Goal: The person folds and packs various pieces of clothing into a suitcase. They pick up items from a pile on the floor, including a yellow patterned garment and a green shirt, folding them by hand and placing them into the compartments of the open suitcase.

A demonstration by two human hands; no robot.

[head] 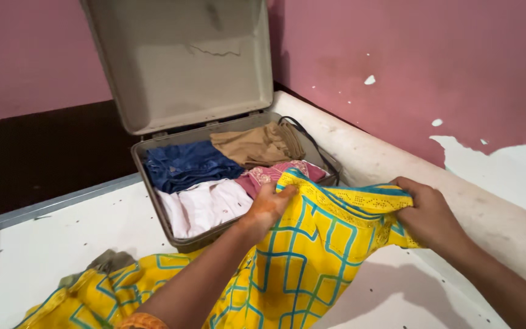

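Two hands point(269, 207) point(427, 213) grip yellow cloth point(312, 244) | white surface point(62, 244) | pink walls point(458, 61)

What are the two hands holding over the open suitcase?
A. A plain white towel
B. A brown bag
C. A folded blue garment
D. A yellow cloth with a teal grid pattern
D: both the left hand and the right hand grip the edge of the yellow cloth, which has teal lines, beside the suitcase.

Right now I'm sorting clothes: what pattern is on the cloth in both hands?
Yellow cloth with a teal grid of lines, seen in the head view.
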